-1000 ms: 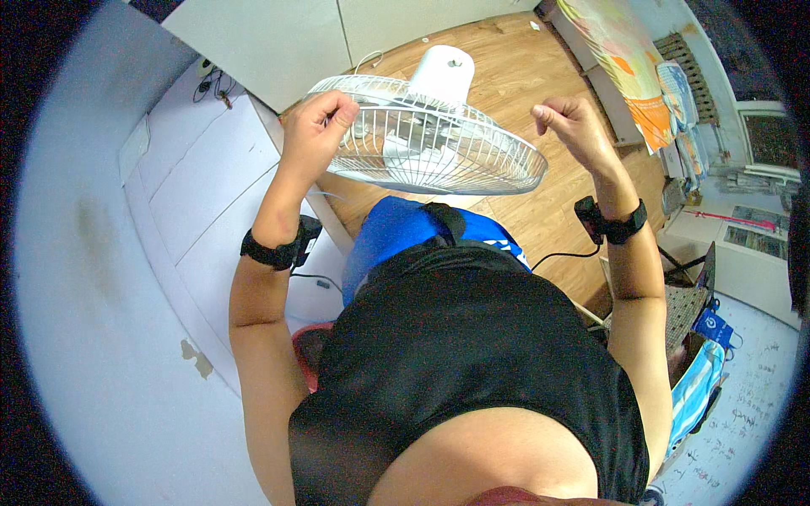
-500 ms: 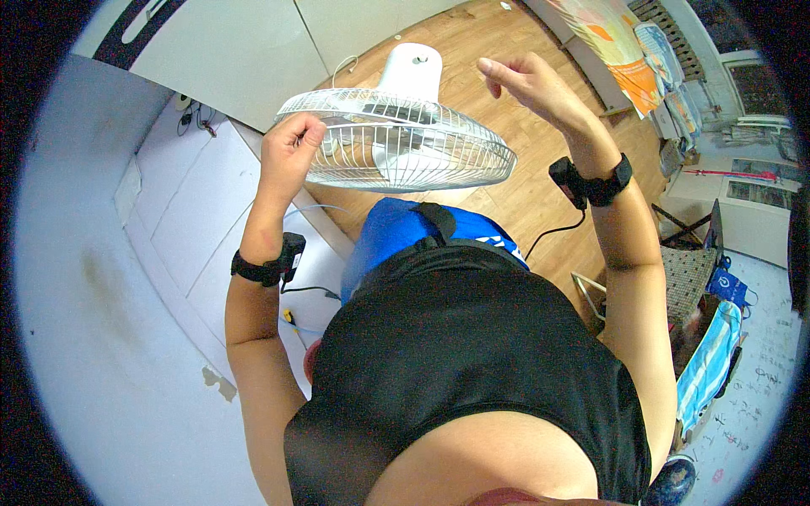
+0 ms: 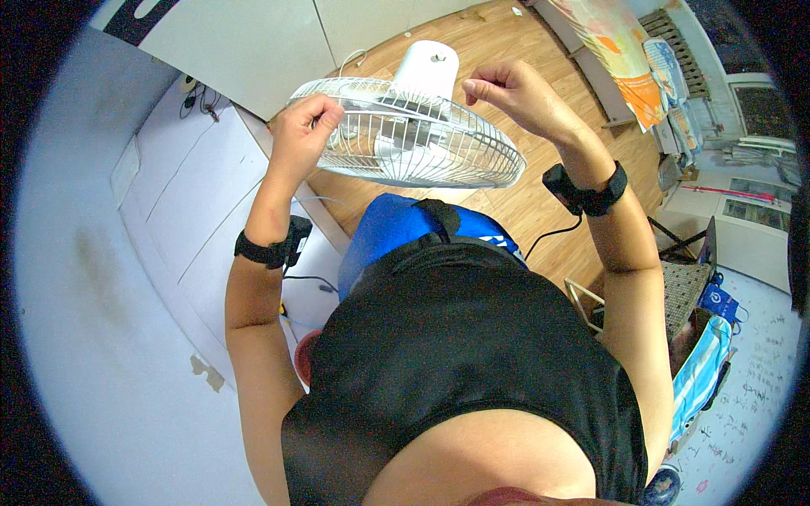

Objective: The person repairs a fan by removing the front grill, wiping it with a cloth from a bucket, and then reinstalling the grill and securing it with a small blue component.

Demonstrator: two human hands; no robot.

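A white electric fan with a round wire guard [image 3: 447,160] stands in front of me, its white motor housing [image 3: 429,72] at the far side. At the guard's left rim my left hand [image 3: 305,135] is closed, its fingers curled round the wires. My right hand [image 3: 519,97] hovers beside the motor housing, above the guard's right part and apart from both. Its fingers are curled in with the thumb against them. Whatever they may hold is too small or hidden to make out. Black bands with small boxes sit on both forearms.
White panels [image 3: 245,51] close off the far left, with a pale ledge [image 3: 202,160] and cables [image 3: 202,105] beside it. Wooden floor [image 3: 582,244] lies around the fan. To the right are a checked seat [image 3: 683,291], a blue bag [image 3: 721,299] and a striped cloth [image 3: 704,371].
My right hand has moved left toward the motor housing, and its thumb and fingers have drawn together. The whole view has shifted slightly; my left hand stays at the guard's left rim.
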